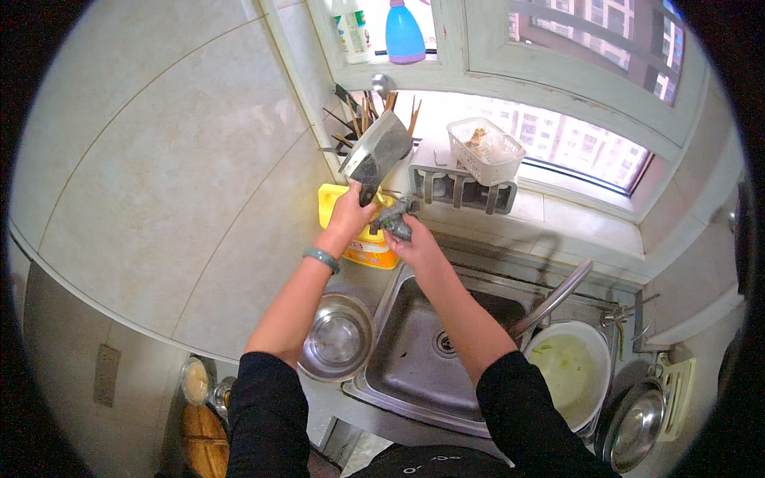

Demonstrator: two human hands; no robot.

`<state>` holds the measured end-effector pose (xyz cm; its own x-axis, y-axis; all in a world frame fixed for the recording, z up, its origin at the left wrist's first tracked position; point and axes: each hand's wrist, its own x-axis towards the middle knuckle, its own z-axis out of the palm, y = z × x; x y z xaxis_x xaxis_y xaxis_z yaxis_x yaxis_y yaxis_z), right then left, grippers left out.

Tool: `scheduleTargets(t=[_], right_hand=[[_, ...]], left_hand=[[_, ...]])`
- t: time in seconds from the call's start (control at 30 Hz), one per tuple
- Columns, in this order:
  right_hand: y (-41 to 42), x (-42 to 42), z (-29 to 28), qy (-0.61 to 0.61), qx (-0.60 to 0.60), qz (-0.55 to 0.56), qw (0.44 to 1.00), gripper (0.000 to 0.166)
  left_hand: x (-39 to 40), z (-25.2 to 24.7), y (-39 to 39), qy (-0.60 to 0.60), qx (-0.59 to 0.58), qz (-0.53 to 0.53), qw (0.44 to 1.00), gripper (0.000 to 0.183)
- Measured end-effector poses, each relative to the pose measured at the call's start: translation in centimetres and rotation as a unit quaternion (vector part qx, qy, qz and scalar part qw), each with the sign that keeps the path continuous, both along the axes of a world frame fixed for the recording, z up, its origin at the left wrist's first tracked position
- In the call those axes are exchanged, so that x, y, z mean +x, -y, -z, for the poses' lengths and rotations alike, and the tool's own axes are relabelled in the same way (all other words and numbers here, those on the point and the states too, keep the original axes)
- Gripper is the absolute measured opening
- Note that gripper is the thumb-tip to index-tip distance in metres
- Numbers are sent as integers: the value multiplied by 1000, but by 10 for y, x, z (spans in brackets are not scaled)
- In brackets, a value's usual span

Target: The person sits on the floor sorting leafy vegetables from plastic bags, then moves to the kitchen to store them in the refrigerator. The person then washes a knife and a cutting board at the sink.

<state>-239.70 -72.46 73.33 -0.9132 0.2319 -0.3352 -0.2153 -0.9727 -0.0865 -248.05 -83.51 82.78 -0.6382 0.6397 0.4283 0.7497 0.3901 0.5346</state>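
Observation:
My left hand [348,216] grips the black handle of a cleaver, whose broad metal blade [379,143] points up towards the window sill. Close beside it, my right hand [420,240] holds a crumpled grey cloth [397,220], apart from the blade. Below both hands stands a yellow plastic jug [370,258] with an orange label, partly hidden by them. Just beyond the blade, a holder, largely hidden, bears several wooden chopsticks [416,113] and a ladle [382,83].
Before me is a steel sink [412,370] with a curved faucet [562,293]. A steel basin [336,334] sits left of it; a white basin [568,376] of greenish water stands right. A white basket [487,155] rests on a grey rack [460,179]. A blue spray bottle [405,33] stands above.

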Motion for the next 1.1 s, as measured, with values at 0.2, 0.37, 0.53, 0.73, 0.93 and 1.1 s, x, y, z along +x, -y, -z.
scheduleTargets(t=[0.2, 0.37, 0.53, 0.73, 0.93, 1.1], right_hand=[[28, 113, 14, 6, 105, 64, 992, 23], [56, 212, 33, 183, 489, 117, 845, 28], [84, 258, 37, 221, 835, 93, 495, 34], [95, 294, 68, 168, 902, 154, 367, 28], [52, 319, 75, 283, 877, 130, 366, 28], [67, 335, 69, 199, 876, 168, 406, 26]], left_hand=[[82, 18, 49, 249, -20, 56, 967, 28], [176, 85, 107, 433, -111, 62, 892, 28], [260, 128, 117, 431, -195, 47, 880, 32], [312, 167, 96, 305, -262, 55, 914, 34], [344, 158, 75, 273, -322, 78, 903, 36], [359, 154, 61, 264, -295, 68, 916, 32]])
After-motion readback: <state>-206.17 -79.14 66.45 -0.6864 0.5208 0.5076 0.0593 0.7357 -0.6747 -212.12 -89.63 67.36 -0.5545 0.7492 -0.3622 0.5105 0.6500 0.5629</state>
